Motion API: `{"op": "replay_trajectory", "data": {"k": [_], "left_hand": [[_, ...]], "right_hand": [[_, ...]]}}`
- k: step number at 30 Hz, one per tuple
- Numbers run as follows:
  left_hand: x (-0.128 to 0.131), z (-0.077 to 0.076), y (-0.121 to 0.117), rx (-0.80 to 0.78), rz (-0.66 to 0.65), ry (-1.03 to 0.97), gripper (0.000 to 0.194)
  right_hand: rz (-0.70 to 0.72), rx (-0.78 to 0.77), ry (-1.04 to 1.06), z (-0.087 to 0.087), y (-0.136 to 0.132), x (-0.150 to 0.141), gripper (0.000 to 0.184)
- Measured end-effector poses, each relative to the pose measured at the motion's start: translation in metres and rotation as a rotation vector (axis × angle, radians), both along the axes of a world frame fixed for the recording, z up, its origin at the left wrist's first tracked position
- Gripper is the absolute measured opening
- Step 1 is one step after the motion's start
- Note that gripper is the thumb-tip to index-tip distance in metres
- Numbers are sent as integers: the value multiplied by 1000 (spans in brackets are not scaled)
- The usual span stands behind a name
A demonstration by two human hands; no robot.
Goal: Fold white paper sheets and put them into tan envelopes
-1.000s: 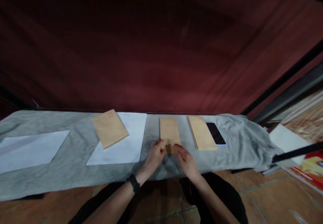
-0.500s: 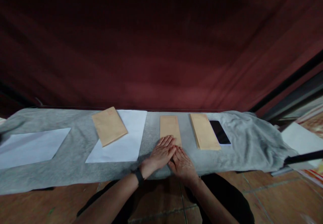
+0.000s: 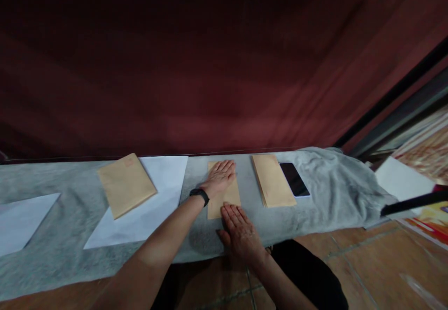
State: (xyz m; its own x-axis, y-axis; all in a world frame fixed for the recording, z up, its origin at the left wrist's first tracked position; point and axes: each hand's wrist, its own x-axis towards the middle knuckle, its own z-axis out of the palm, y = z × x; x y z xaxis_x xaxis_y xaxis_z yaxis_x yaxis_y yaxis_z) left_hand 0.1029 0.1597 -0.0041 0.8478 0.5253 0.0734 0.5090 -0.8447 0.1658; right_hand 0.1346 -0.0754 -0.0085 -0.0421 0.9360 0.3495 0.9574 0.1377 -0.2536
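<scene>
A brown paper envelope (image 3: 215,207) lies lengthwise on the grey cloth in front of me. My left hand (image 3: 221,175) rests flat across its far part, fingers stretched out toward the right; a dark band circles that wrist. The fingertips of my right hand (image 3: 241,233) touch the near right edge of the envelope, fingers extended and the thumb apart. Right of it sits a stack of brown envelopes (image 3: 275,182). To the left, more brown envelopes (image 3: 128,184), seemingly stacked, lie at an angle on a white sheet of paper (image 3: 171,175).
A dark-screened phone (image 3: 295,179) lies beside the right stack. Another white sheet (image 3: 24,221) is at the far left. Grey cloth (image 3: 329,184) covers the narrow surface, with a dark red hanging (image 3: 210,77) behind it. A black bar (image 3: 413,203) juts in at the right.
My left hand has slid away from me to the envelope's far part. My right hand is now apart from it, near the lower edge. The view has turned slightly.
</scene>
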Motion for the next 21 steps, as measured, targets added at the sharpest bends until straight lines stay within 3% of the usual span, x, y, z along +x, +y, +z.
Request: {"op": "replay_trajectory", "data": {"k": [6, 15, 21], "left_hand": [[-1, -6, 5, 23, -40, -6, 59], [-27, -9, -20, 10, -170, 27, 60], [-42, -6, -42, -20, -230, 61, 59]], "right_hand": [[13, -32, 42, 0, 1, 2, 61], [39, -59, 185, 1, 1, 7, 58], [118, -19, 339, 2, 2, 14, 38]]}}
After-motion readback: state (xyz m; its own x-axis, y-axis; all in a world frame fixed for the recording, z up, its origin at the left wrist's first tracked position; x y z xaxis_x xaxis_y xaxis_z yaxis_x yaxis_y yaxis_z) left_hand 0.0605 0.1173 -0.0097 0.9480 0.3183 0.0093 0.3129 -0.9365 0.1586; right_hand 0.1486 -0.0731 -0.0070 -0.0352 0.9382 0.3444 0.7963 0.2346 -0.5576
